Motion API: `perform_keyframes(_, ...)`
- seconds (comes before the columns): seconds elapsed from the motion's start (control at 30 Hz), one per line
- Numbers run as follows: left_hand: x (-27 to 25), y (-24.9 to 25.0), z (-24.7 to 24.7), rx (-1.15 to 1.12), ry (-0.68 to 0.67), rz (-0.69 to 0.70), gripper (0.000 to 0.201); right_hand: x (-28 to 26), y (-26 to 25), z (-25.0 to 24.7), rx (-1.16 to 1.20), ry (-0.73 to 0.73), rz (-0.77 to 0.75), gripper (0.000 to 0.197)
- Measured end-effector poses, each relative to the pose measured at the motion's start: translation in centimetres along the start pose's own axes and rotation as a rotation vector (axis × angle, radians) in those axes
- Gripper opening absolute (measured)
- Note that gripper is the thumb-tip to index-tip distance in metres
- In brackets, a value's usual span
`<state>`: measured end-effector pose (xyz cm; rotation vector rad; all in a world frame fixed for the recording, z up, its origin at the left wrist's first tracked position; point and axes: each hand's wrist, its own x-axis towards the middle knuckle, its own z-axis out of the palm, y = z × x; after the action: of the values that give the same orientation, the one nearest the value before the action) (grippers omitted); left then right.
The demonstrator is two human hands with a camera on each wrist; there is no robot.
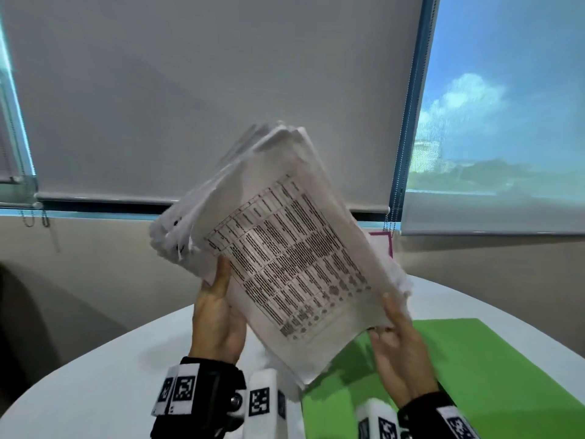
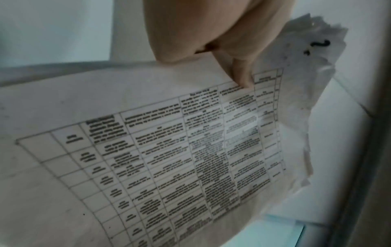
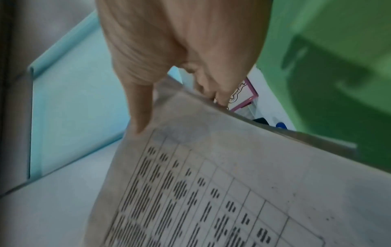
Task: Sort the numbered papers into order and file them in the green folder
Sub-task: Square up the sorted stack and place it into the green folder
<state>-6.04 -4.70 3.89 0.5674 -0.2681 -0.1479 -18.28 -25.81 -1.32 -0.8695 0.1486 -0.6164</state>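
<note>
A stack of white papers (image 1: 285,248) is held up in the air, tilted, its top sheet printed with a dense table. My left hand (image 1: 218,312) grips the stack's left edge, thumb on the printed face (image 2: 243,75). My right hand (image 1: 399,337) pinches the lower right edge, thumb on top (image 3: 141,113) and fingers behind. The sheets fan apart at the upper left corner, where dark handwritten marks (image 2: 317,45) show. The green folder (image 1: 474,375) lies flat on the white table under my right hand, also seen in the right wrist view (image 3: 338,66).
The round white table (image 1: 95,391) fills the foreground, its edge curving away on the left. A pink-framed card (image 1: 384,242) stands behind the papers. Grey roller blinds (image 1: 205,90) and a window (image 1: 506,106) lie beyond.
</note>
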Motion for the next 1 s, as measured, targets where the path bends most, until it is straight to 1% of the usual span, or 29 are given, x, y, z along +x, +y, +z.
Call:
perform_keyframes(0.03,0.0,-0.4,-0.3,-0.036,0.025,-0.046,0.044,-0.1,-0.2,0.0,0.030,-0.002,-0.013,0.062)
perform_keyframes(0.07,0.1,-0.8,-0.6,-0.061,0.048,-0.086,0.044,-0.2,-0.1,0.0,-0.008,0.000,-0.007,0.065)
perform_keyframes(0.1,0.0,-1.3,-0.8,-0.072,0.044,-0.127,0.041,-0.5,0.1,0.1,-0.077,0.002,0.006,0.067)
perform_keyframes(0.17,-0.2,-2.1,-1.0,-0.014,-0.019,-0.184,0.029,-1.0,0.5,0.4,-0.255,0.044,0.001,0.059)
perform_keyframes(0.2,-0.1,-2.3,-1.2,0.078,-0.007,-0.161,0.021,-1.1,0.2,0.6,-0.324,0.070,-0.030,0.053)
perform_keyframes(0.23,0.1,-2.1,-1.7,0.170,0.041,-0.112,0.017,-1.3,-0.5,0.8,-0.358,0.094,-0.078,0.045)
perform_keyframes(0.27,0.5,-1.5,-2.6,0.228,0.078,-0.043,0.021,-1.4,-1.5,0.8,-0.383,0.097,-0.140,0.037)
perform_keyframes(0.33,1.4,0.4,-4.9,0.306,0.089,0.060,0.046,-1.8,-4.2,1.0,-0.451,0.049,-0.245,0.031)
perform_keyframes(0.37,1.8,1.6,-6.1,0.393,0.081,0.084,0.054,-2.2,-5.5,1.3,-0.489,0.010,-0.278,0.028)
perform_keyframes(0.43,2.0,3.3,-7.4,0.620,-0.005,0.065,0.056,-2.4,-6.8,1.0,-0.526,-0.067,-0.314,0.027)
perform_keyframes(0.5,1.8,4.0,-7.8,0.803,-0.123,-0.011,0.065,-2.1,-6.4,0.7,-0.566,-0.113,-0.291,0.030)
perform_keyframes(0.53,1.5,4.1,-7.6,0.841,-0.171,-0.038,0.068,-1.8,-5.8,0.2,-0.576,-0.132,-0.271,0.032)
perform_keyframes(0.6,0.9,3.7,-7.3,0.854,-0.185,-0.057,0.067,-1.5,-4.2,-0.5,-0.611,-0.140,-0.212,0.034)
perform_keyframes(0.67,0.5,3.1,-7.2,0.876,-0.157,-0.016,0.068,-1.4,-3.3,-1.0,-0.675,-0.124,-0.181,0.037)
perform_keyframes(0.73,0.2,2.5,-7.0,0.844,-0.112,0.047,0.059,-1.6,-2.8,-0.8,-0.704,-0.117,-0.171,0.043)
perform_keyframes(0.83,0.1,1.7,-6.9,0.788,-0.043,0.106,0.050,-1.4,-2.4,-1.3,-0.684,-0.085,-0.195,0.068)
perform_keyframes(0.87,0.0,1.6,-6.9,0.785,-0.040,0.127,0.047,-1.2,-2.4,-1.4,-0.681,-0.062,-0.221,0.070)
perform_keyframes(0.93,-0.1,1.6,-6.7,0.762,-0.022,0.156,0.038,-0.9,-2.7,-1.4,-0.660,-0.021,-0.288,0.060)
perform_keyframes(1.0,-0.2,1.8,-6.6,0.722,-0.023,0.160,0.033,-0.9,-3.2,-0.9,-0.629,-0.004,-0.366,0.057)
